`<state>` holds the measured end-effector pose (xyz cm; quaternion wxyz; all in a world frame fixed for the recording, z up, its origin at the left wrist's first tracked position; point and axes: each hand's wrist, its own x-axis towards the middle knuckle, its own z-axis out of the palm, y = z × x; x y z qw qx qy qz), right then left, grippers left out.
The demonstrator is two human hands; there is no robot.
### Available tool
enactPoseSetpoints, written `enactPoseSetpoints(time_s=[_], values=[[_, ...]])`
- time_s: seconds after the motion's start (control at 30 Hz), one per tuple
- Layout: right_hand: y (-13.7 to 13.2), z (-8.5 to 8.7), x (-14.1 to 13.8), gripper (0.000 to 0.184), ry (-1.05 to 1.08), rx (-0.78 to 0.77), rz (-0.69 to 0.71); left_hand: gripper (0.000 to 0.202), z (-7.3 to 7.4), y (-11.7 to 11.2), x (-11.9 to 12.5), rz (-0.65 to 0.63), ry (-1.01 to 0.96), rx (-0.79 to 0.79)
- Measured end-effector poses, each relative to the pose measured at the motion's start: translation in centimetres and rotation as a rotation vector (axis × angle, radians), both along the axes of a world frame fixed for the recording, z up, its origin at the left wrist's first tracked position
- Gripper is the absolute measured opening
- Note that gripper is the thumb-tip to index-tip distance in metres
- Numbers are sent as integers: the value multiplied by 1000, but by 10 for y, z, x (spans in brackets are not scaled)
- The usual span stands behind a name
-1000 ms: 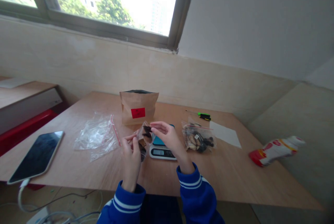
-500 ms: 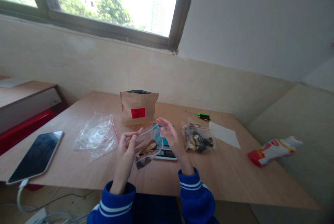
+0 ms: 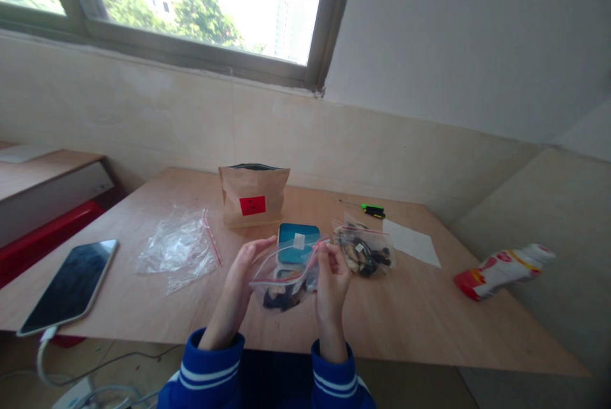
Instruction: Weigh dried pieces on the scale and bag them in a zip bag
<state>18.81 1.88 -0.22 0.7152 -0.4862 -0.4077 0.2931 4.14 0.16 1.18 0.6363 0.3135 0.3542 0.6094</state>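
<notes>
1. Your left hand [image 3: 238, 285] has dropped from its raised, upright position and now supports the clear zip bag [image 3: 286, 278] from its left side.
2. Your right hand [image 3: 330, 282] has moved toward you and now grips the bag's right edge.
3. The bag now hangs horizontally between both hands, its dark pieces settled low.
4. The blue scale [image 3: 298, 235] top is now uncovered.

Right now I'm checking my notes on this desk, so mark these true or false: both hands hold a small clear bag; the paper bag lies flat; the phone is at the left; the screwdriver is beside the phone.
1. Both the left hand and right hand hold the small clear bag: true.
2. The paper bag lies flat: false, it stands upright.
3. The phone is at the left: true.
4. The screwdriver is beside the phone: false, it lies far right, near the white paper.
</notes>
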Motion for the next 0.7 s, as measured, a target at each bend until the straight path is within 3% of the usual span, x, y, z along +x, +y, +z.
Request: enactPoseSetpoints(time_s=[0.1,0.17,0.23,0.33,0.47,0.57,0.7], values=[[0,-6,3,33,86,-9,-212,47,-16,4,0,-100,47,7],[0,-10,5,34,103,-28,-269,39,-23,5,2,-135,167,54],[-1,-13,6,35,83,-45,-267,31,-25,4,5,-69,280,96],[-6,-20,6,37,43,-78,-160,28,-21,3,8,163,351,115],[-12,-32,5,42,61,-227,157,26,-14,-1,3,428,387,100],[-13,-38,8,45,96,-271,268,28,-10,-6,-2,481,465,86],[-14,-37,15,44,104,-243,228,28,-8,-8,-3,454,474,94]])
